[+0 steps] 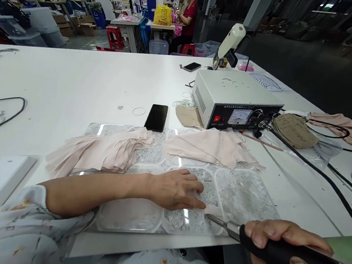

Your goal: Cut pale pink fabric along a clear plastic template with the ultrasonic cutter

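Mat (247, 195): on the surface (60, 80), at its near edge, directly before us.
Left fabric stack (106, 148): on the mat's far left, spilling past its edge.
Right fabric stack (205, 147): on the mat's far right, before the control box (242, 107).
Phone (156, 118): at the mat's far edge, behind the gap between the stacks.
Small strip (214, 209): on the mat, between our left hand (177, 189) and the tool (279, 256).
Our right hand (290, 234): around the tool, right of the left hand.

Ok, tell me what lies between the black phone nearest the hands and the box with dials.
In the head view, a tan piece and a tangle of thin white loops lie between the phone and the box.
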Demonstrator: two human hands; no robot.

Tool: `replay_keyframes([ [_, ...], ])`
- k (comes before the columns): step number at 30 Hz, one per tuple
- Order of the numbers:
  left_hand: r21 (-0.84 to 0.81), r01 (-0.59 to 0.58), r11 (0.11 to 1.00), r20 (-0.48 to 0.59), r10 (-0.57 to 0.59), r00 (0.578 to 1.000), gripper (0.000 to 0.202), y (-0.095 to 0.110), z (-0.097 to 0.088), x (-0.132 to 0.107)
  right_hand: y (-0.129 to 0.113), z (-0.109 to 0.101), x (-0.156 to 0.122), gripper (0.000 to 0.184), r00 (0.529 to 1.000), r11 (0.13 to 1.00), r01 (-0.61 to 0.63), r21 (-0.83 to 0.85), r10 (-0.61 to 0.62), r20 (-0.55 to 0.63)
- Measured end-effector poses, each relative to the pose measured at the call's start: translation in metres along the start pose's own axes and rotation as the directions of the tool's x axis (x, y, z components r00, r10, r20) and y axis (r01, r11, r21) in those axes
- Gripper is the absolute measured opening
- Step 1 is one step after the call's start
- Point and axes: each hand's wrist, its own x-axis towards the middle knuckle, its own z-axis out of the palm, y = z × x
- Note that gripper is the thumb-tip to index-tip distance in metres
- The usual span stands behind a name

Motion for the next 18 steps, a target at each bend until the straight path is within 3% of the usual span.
replay_keyframes([
  [5,0.014,-0.027,1.0,0.017,0.027,0.999,0.024,-0.001,-0.005,-0.002,0.003,-0.001,0.0,0.011,1.0,1.0,0.005,-0.01,-0.004,0.002],
  [11,0.027,-0.026,0.999,0.102,0.024,0.994,0.023,-0.006,-0.017,0.005,0.005,-0.019,0.0,0.013,0.993,0.997,-0.012,-0.076,0.003,-0.116],
  [18,-0.065,0.047,0.997,0.337,-0.022,0.941,0.029,-0.012,-0.037,0.025,0.007,-0.023,0.005,0.013,0.995,0.989,0.005,-0.146,-0.019,-0.098],
])
